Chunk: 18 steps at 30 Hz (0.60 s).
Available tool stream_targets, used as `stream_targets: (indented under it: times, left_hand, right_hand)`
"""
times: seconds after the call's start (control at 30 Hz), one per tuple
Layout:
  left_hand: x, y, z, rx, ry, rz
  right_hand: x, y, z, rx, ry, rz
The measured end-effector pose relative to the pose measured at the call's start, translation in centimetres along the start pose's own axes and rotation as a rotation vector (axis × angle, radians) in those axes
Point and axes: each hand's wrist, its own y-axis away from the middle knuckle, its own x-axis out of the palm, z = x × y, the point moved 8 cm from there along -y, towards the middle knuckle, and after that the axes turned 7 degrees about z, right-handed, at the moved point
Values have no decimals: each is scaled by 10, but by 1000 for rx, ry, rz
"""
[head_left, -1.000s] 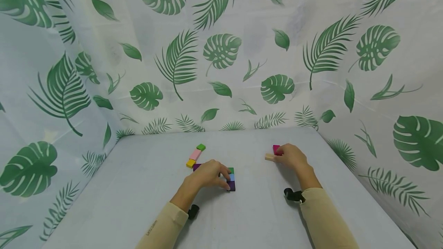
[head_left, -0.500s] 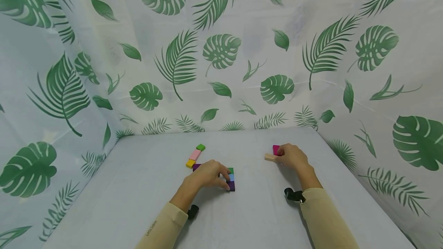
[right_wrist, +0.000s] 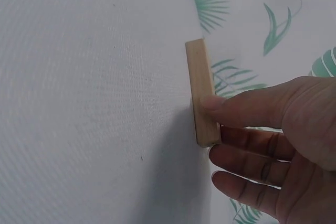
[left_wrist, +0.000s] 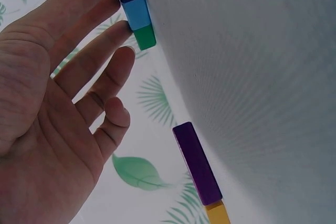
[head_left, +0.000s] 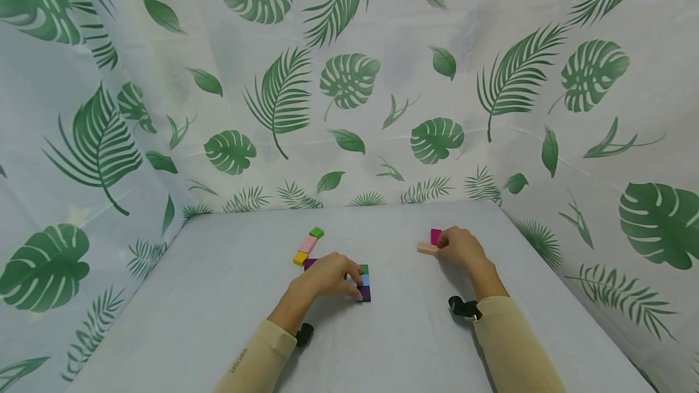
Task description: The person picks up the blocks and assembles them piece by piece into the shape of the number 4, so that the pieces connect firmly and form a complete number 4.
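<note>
In the head view, my left hand (head_left: 330, 275) is at a short row of blocks on the table: green (head_left: 364, 269), light blue (head_left: 366, 280) and dark blue (head_left: 366, 293). Its thumb and index finger pinch the dark blue end; the other fingers curve loosely, two tips by the light blue and green blocks in the left wrist view. My right hand (head_left: 463, 247) holds a plain wooden block (right_wrist: 200, 85) near one end, thumb on its face, the fingers behind partly hidden. A magenta block (head_left: 435, 236) lies just beyond the wooden one, beside my right fingertips.
Left of my left hand, a bent line runs from a purple block (left_wrist: 197, 163) through a yellow block (head_left: 301, 258) and a pink block (head_left: 308, 244) to a light green block (head_left: 317, 232). Leaf-patterned cloth (head_left: 349, 138) hangs around the white table (head_left: 218, 320).
My right fingertips have shifted slightly right, uncovering a little more of the wooden and magenta blocks. My left hand and the other blocks stay where they were.
</note>
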Motion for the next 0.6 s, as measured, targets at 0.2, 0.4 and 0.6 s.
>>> stream_targets:
  times: [0.2, 0.4, 0.6]
  left_hand:
    - [0, 0, 0, -1, -4, 2]
    - [0, -1, 1, -4, -4, 2]
    - [1, -2, 3, -11, -2, 3]
  right_hand:
    - [0, -1, 1, -10, 0, 4]
    - [2, -2, 1, -4, 8, 19]
    - [5, -4, 6, -24, 8, 27]
